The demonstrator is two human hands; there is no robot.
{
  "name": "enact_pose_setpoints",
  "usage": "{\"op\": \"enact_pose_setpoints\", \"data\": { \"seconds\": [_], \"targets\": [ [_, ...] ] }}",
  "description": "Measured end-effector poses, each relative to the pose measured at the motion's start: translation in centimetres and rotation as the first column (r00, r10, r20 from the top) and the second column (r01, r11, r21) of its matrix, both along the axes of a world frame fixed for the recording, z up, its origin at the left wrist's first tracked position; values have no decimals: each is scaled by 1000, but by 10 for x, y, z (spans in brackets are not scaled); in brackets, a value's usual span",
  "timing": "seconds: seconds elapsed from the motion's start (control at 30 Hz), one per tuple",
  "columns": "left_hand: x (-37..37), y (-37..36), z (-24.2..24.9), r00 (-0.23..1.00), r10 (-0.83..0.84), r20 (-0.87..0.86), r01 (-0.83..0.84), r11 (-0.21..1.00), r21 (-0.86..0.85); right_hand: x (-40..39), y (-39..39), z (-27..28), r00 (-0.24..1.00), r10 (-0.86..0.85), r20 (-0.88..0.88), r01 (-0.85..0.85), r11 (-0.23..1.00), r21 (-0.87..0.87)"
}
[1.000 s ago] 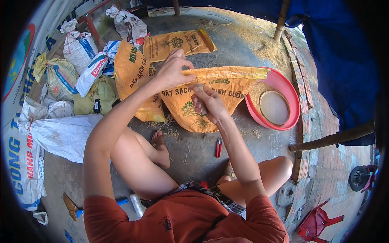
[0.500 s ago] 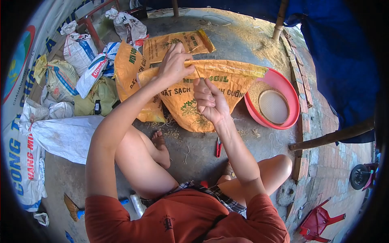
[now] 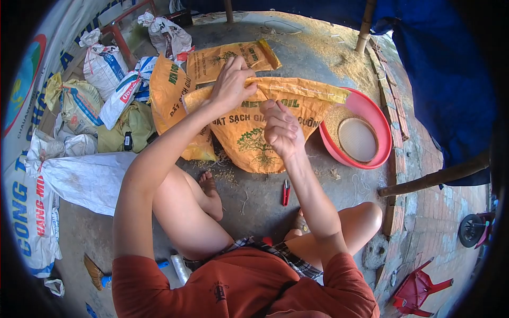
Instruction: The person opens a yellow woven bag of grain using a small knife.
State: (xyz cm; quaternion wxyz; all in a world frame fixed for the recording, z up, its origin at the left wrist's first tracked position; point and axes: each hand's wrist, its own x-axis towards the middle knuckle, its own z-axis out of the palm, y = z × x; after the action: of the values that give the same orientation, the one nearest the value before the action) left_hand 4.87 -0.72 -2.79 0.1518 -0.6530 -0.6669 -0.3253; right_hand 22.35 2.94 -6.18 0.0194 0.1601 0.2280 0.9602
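Note:
An orange printed soil sack (image 3: pixel 254 135) stands in front of me, its upper edge folded over and a stitched line running along it. My left hand (image 3: pixel 231 85) is closed on that edge, left of the middle. Just below the fold, my right hand (image 3: pixel 283 127) is closed with thumb and finger pinched together. A thin strand seems to run from its fingertips up to the edge by my left hand; its kind is too fine to make out. Red-handled thread snips (image 3: pixel 286 193) lie on the floor below the sack.
Another orange sack (image 3: pixel 172 87) leans at the left, and one lies flat (image 3: pixel 212 63) behind. A pink basin (image 3: pixel 386 124) holds grain and a round sieve (image 3: pixel 358 139). Several tied sacks (image 3: pixel 103 63) crowd the left. A wooden pole (image 3: pixel 435 176) juts in from the right.
My right hand has moved slightly right and turned, its fingers still closed. My left hand stays on the sack's edge, which has shifted a little.

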Motion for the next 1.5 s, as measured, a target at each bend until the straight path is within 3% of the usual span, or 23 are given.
{"op": "enact_pose_setpoints", "data": {
  "seconds": [0.17, 0.2, 0.23, 0.27, 0.3, 0.33, 0.37, 0.4, 0.43, 0.5, 0.53, 0.6, 0.63, 0.67, 0.73, 0.77, 0.87, 1.03, 1.13, 1.23, 1.27, 1.37, 1.5],
  "targets": [
    [-16, 1, -2, 999, -46, -3, 46, 999, -7, -1, -2, -2, 999, -28, 32, 23, 991, 130],
    [-18, 0, -2, 998, -63, 23, 64, 998, -24, -1, -4, 1, 947, -204, 250, 38, 840, 542],
    [-20, -1, -3, 996, -78, 49, 81, 996, -42, -1, -8, 5, 826, -439, 353, -74, 538, 840],
    [-21, -2, -3, 996, -75, 50, 78, 996, -43, -2, -12, 6, 671, -671, 315, -280, 164, 946],
    [-20, -2, -1, 993, -76, 87, 82, 994, -69, -4, -16, -5, 587, -808, 49, -382, -223, 897],
    [-20, -3, -2, 989, -75, 126, 87, 992, -95, -8, -12, -21, 590, -806, 51, -383, -223, 896],
    [-20, -4, -3, 989, -73, 128, 86, 992, -96, -12, -7, -40, 451, -821, -351, -443, -547, 710],
    [-22, -4, -4, 984, -75, 160, 92, 990, -104, -14, -2, -48, 323, -624, -712, -547, -737, 397],
    [-24, -3, -5, 979, -73, 190, 95, 989, -111, -10, -2, -31, 326, -620, -714, -543, -741, 395],
    [-30, -2, -6, 975, -65, 214, 92, 989, -115, 6, 2, 0, 642, -763, -73, -403, -417, 815],
    [-31, -1, -6, 969, -68, 237, 98, 988, -118, 9, 9, -1, 641, -764, -71, -405, -416, 814],
    [-30, 1, -6, 969, -59, 240, 101, 981, -165, 9, 22, -7, 679, -727, 99, -353, -205, 913],
    [-30, 0, -5, 970, -45, 240, 97, 972, -212, 4, 16, -15, 570, -798, -194, -443, -498, 745],
    [-31, -1, -4, 970, -41, 240, 93, 973, -212, 3, 16, -19, 573, -796, -195, -441, -500, 745],
    [-28, -2, -1, 967, -71, 243, 125, 968, -217, 8, 7, -2, 715, -699, -31, -333, -378, 864],
    [-26, -3, 0, 967, -77, 243, 132, 967, -220, 9, 5, 8, 734, -666, 133, -322, -169, 931],
    [-24, -8, 5, 964, -43, 263, 107, 966, -235, 11, 14, 7, 698, -683, 215, -307, -14, 952],
    [-27, -9, 8, 950, -55, 308, 156, 936, -316, 15, 16, 4, 729, -640, 243, -405, -117, 907],
    [-24, -12, 11, 956, -45, 290, 142, 936, -322, 14, 21, -2, 835, -523, 174, -299, -165, 940],
    [-24, -11, 10, 928, -30, 371, 180, 908, -378, 0, 15, -9, 461, -815, -350, -189, -476, 859],
    [-22, -10, 9, 927, -34, 372, 184, 908, -377, -3, 13, -11, 459, -817, -350, -192, -476, 858],
    [-11, -12, 7, 897, -60, 437, 231, 908, -350, -13, 2, -16, 129, -882, -453, -359, -467, 808],
    [2, -14, 6, 924, -107, 367, 241, 909, -340, -13, -7, -11, 102, -909, -405, -456, -405, 792]
  ]
}}
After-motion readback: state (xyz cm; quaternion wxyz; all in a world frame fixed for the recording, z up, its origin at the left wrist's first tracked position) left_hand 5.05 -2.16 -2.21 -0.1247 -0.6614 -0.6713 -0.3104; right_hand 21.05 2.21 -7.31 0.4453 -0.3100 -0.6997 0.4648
